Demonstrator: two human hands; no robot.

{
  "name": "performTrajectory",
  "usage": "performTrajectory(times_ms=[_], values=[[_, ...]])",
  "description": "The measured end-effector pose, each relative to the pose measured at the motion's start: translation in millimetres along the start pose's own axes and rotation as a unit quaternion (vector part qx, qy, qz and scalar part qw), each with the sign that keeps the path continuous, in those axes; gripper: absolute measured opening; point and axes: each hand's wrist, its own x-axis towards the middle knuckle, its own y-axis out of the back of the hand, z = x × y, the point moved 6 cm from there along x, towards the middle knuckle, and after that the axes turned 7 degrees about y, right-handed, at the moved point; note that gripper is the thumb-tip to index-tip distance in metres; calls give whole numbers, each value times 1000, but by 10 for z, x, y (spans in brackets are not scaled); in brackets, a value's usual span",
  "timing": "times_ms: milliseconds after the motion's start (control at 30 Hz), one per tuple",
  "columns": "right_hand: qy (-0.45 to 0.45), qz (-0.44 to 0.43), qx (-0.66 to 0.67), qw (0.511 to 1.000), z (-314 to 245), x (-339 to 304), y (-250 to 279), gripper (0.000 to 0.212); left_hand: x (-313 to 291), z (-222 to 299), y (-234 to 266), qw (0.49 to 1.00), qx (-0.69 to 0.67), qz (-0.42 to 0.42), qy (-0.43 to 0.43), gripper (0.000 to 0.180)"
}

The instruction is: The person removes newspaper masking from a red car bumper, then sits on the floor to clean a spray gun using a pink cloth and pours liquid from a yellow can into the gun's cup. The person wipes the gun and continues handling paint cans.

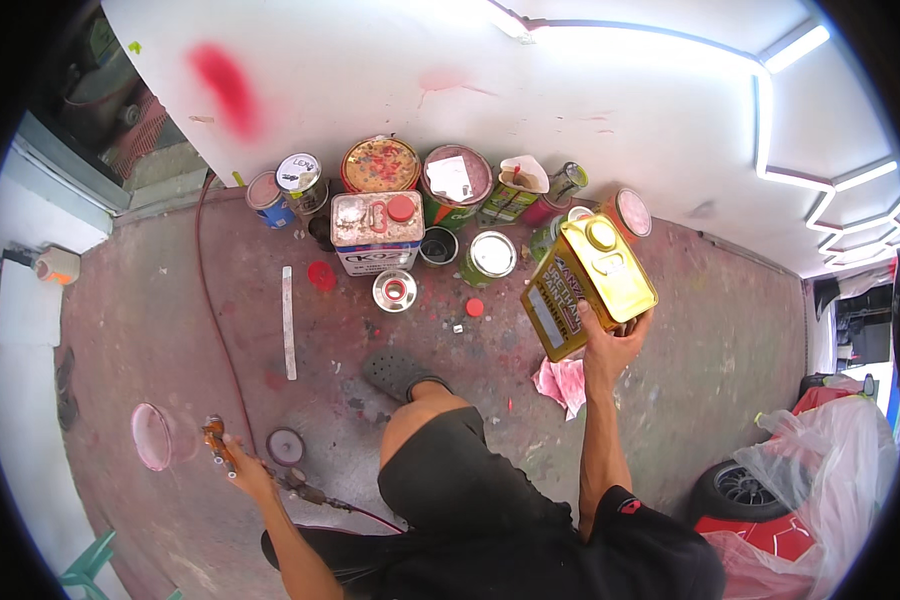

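My right hand grips a gold rectangular metal can by its lower right end, fingers wrapped round it. The can is tilted above the floor, its round cap facing up. At the lower left, my left hand is closed on a spray gun with a bronze-coloured head. A hose fitting runs from near that hand toward my leg. Beside the gun is a round, dark-rimmed cup. To its left stands a clear pinkish plastic cup.
Several paint cans line the wall, among them a white rectangular can with a red cap. A silver can, an opened round tin, a red cap, a stained cloth and a flat stick are on the floor. A hose crosses the left.
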Motion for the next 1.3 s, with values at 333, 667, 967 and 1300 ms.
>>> performTrajectory(times_ms=[333, 667, 967, 1300], values=[[-29, 53, 3, 998, 1345, -21, -352, 90, 206, 46, -166, 1000, -3, 5, -20, 42], [-16, 9, 2, 1000, 1714, -348, -643, 82, -83, -41, -183, 999, 35, 13, 3, 37], [-68, -92, -141, 983, 1767, -666, -226, 85, -291, 2, -171, 988, 73, 53, -129, 28], [-162, -486, -88, 854, 1315, -1076, -991, 33, -485, 22, 54, 993, -26, 77, -90, 29]])
